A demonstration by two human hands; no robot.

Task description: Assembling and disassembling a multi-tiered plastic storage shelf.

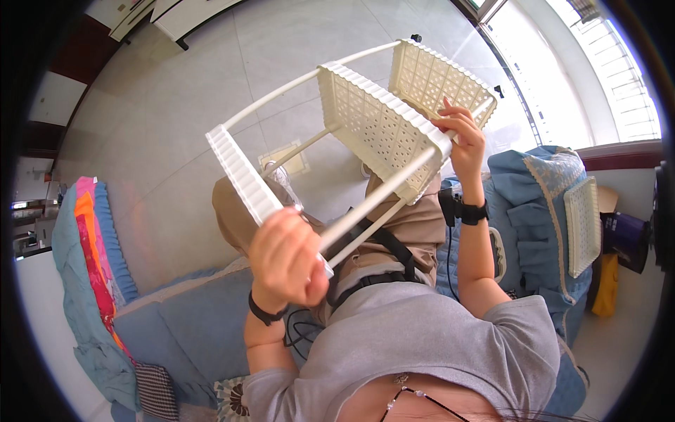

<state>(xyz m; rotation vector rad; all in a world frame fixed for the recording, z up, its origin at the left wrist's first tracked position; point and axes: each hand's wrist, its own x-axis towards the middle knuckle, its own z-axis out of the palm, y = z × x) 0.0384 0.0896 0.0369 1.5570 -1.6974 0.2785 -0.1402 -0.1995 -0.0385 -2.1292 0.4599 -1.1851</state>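
Note:
A cream plastic storage rack [380, 119] with wheels lies tilted on its side across my lap. Its perforated basket shelves are joined by round poles, one of which is a near pole [380, 198]. My left hand [285, 257] is closed on the corner of the end shelf [242, 176], where this pole meets it. My right hand [464, 137] grips the pole beside the middle shelf, its fingers curled over and partly raised. Black castors [416, 38] show at the far end. The palm side of my left hand is hidden.
I sit on a blue sofa [186, 316]. On its right arm leans a cream basket tray [582, 226], near a dark purple box [624, 239] and a yellow bag [605, 285]. Black cable [299, 327] lies beside me. Grey tiled floor [176, 155] stretches ahead toward a white cabinet [186, 17].

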